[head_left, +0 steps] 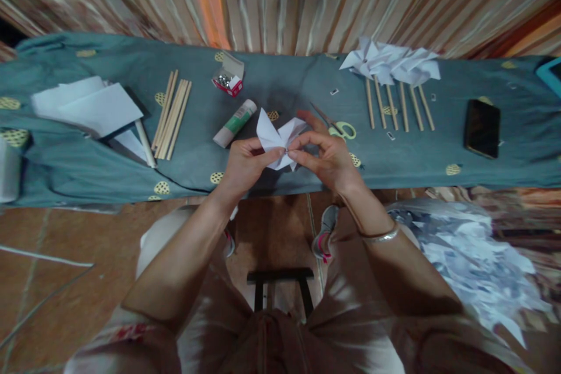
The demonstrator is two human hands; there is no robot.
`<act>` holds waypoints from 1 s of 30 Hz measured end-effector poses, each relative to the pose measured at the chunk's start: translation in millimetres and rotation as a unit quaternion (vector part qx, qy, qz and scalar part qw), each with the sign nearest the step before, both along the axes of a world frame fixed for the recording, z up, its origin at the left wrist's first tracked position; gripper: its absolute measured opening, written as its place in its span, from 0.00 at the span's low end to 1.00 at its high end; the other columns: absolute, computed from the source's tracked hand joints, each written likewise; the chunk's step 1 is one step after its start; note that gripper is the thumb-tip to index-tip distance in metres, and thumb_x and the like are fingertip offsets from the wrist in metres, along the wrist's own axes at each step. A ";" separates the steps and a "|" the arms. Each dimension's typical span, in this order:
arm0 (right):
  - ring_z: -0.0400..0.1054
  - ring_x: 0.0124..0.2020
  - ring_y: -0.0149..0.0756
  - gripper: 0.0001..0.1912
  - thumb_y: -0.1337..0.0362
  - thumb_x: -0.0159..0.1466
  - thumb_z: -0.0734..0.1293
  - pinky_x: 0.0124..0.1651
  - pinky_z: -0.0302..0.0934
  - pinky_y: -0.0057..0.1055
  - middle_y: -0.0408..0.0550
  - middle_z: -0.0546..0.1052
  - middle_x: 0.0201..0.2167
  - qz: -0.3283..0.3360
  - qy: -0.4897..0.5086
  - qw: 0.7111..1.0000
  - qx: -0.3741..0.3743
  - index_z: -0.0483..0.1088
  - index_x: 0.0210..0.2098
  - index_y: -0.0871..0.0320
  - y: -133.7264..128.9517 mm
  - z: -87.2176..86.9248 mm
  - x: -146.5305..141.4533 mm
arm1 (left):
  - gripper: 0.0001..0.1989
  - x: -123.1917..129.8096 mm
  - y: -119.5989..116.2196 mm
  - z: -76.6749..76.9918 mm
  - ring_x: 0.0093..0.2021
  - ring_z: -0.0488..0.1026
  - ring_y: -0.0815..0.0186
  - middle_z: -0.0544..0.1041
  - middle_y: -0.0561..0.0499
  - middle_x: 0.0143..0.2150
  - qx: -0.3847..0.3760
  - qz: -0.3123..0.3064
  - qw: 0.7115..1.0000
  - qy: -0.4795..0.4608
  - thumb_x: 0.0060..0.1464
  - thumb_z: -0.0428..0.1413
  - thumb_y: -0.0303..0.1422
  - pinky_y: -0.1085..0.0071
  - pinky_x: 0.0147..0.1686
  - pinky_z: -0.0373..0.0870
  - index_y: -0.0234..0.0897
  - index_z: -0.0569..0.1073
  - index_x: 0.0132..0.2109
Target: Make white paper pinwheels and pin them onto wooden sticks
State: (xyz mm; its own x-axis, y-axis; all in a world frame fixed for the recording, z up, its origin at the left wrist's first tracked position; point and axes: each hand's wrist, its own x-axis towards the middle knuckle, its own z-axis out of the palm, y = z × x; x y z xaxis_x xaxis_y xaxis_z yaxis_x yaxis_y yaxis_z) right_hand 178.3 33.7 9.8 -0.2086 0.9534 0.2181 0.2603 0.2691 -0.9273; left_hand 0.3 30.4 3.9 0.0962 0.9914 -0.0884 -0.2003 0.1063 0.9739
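A white paper pinwheel point(275, 139) is held over the front part of the cloth-covered table. My left hand point(246, 165) grips its left side, with the thumb pressed near the centre. My right hand point(326, 155) pinches at the middle of the pinwheel with thumb and forefinger; a tiny pin seems to be there, too small to make out clearly. Close by on the left lies a glue stick point(235, 123) with a green label. Scissors point(342, 128) with light green handles lie just beyond my right hand.
An open box of metal pins point(228, 77) stands behind the glue stick. Wooden sticks point(173, 117) and paper sheets point(90, 108) lie left. Finished pinwheels point(390, 64) on sticks and a phone point(482, 128) lie right. Below right is a pile of cut paper point(477, 263).
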 end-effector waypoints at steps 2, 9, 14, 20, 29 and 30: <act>0.59 0.66 0.43 0.03 0.60 0.57 0.74 0.70 0.47 0.46 0.45 0.75 0.53 0.001 -0.004 1.000 0.001 0.77 0.30 0.51 0.3 -0.8 0.8 | 0.11 -0.1 0.3 -1.0 0.31 0.77 0.65 0.83 0.51 0.32 0.003 0.001 1.000 0.003 0.38 0.70 0.35 0.67 0.37 0.74 0.36 0.82 0.32; 0.56 0.68 0.41 0.01 0.63 0.58 0.73 0.71 0.46 0.44 0.43 0.74 0.57 0.009 -0.009 1.000 0.004 0.77 0.31 0.50 -0.7 0.1 0.3 | 0.11 -0.4 0.5 -2.3 0.31 0.77 0.64 0.83 0.51 0.31 0.002 0.009 1.000 0.019 0.39 0.70 0.36 0.68 0.36 0.74 0.36 0.82 0.32; 0.54 0.69 0.42 0.02 0.64 0.57 0.73 0.71 0.45 0.44 0.43 0.72 0.59 0.016 -0.012 1.000 -0.002 0.77 0.31 0.50 -0.8 0.3 1.5 | 0.11 -0.7 0.5 -1.8 0.31 0.77 0.65 0.83 0.51 0.32 0.007 0.003 1.000 0.016 0.39 0.70 0.35 0.69 0.36 0.74 0.36 0.83 0.32; 0.55 0.69 0.42 0.02 0.62 0.58 0.73 0.71 0.44 0.46 0.44 0.75 0.54 0.013 -0.015 1.000 -0.013 0.77 0.30 0.49 -1.0 0.7 1.6 | 0.10 0.5 -1.1 0.5 0.33 0.78 0.63 0.83 0.51 0.32 0.004 0.013 1.000 0.025 0.40 0.70 0.34 0.67 0.38 0.75 0.37 0.83 0.32; 0.57 0.67 0.45 0.04 0.59 0.58 0.73 0.70 0.45 0.48 0.46 0.76 0.52 0.005 -0.023 0.999 -0.022 0.76 0.30 0.50 -2.3 0.7 -0.5 | 0.08 1.4 -2.5 1.0 0.33 0.78 0.63 0.83 0.51 0.32 -0.004 0.014 1.000 0.028 0.40 0.69 0.33 0.68 0.37 0.73 0.36 0.83 0.32; 0.57 0.67 0.45 0.04 0.59 0.58 0.73 0.70 0.45 0.48 0.46 0.75 0.53 0.006 -0.023 0.999 -0.023 0.76 0.30 0.50 -2.3 0.5 -0.6 | 0.09 1.5 -2.6 1.0 0.34 0.78 0.63 0.83 0.51 0.32 -0.004 0.014 1.000 0.027 0.40 0.69 0.33 0.67 0.37 0.74 0.36 0.83 0.32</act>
State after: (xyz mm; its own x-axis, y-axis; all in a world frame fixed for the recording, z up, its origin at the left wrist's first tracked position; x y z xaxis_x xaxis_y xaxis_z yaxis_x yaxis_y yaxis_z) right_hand 177.8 31.5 10.3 -0.2294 0.9595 0.1633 0.2989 0.2291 -0.9264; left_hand 1.7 27.8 4.8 0.0640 0.9929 -0.1001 -0.1509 0.1088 0.9825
